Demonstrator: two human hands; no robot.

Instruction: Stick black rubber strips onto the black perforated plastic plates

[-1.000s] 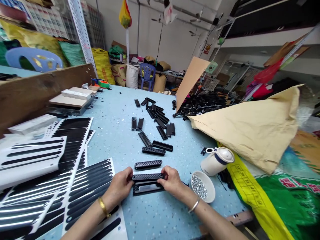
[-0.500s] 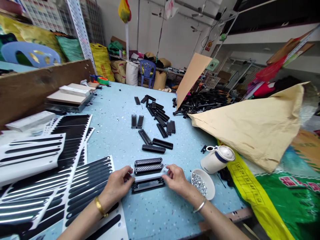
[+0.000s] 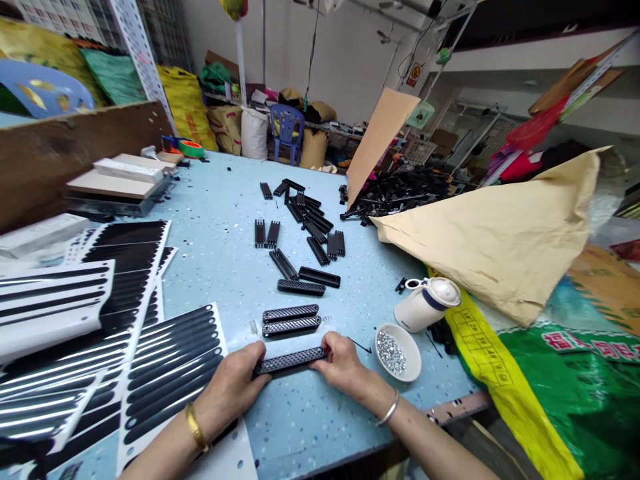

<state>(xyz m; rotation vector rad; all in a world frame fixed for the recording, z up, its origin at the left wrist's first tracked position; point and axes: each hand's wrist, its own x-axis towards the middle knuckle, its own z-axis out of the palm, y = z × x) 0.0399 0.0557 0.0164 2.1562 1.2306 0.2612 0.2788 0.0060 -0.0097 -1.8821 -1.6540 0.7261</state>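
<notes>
— Where were the hands?

— Low in the middle of the frame. The left hand point(image 3: 236, 381) gripped the left end of a black perforated strip point(image 3: 290, 362), and the right hand point(image 3: 343, 365) pinched its right end; the strip lay flat between them, just above the blue table point(image 3: 225, 267)

— Anything close by?

— Two finished strips point(image 3: 291, 320) lay side by side just above the held one, apart from it. Another strip point(image 3: 301, 287) sat further up, towards the centre of the frame, and a scatter of loose black parts point(image 3: 305, 223) lay above that

— And to the sides?

— Right of the right hand stood a small white bowl point(image 3: 399, 352) holding tiny shiny pieces, with a white lidded jug point(image 3: 426, 304) tipped on its side just above it. On the left of the frame spread white sheets with black oval stickers point(image 3: 165, 373), the left wrist resting over one of them. A tan paper sack point(image 3: 505, 247) filled the right of the frame, with a heap of black parts point(image 3: 400, 197) near its upper left edge
</notes>
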